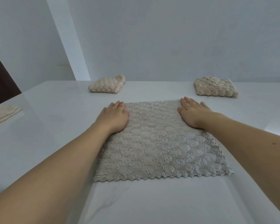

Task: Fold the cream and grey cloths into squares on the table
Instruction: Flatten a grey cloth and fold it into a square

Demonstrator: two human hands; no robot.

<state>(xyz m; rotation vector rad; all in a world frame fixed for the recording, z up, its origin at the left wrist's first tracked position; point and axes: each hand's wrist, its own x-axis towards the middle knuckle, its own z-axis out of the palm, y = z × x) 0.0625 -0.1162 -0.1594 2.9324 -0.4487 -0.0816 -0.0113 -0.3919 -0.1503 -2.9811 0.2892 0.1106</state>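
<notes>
A grey cloth (pixel 160 143) lies spread flat in the middle of the white surface (pixel 47 126), its scalloped near edge facing the person and its far edge lying between the two hands. The left hand (pixel 114 118) rests palm-down on the cloth's far left corner, fingers straight and together, pressing the fabric rather than curling around it. The right hand (pixel 192 113) does the same on the far right corner, fingers straight and slightly spread, so neither grip is closed on anything (both palms simply lie flat on the pile). Both bare forearms reach in from the near corners of the view along the cloth's side edges. Farther back, a folded cream cloth (pixel 107 84) sits to the left and a second folded cream cloth (pixel 215 87) to the right, well apart from each other and from the grey one. At the far left edge of the surface lies another cream cloth (pixel 2 114), only partly in view.
</notes>
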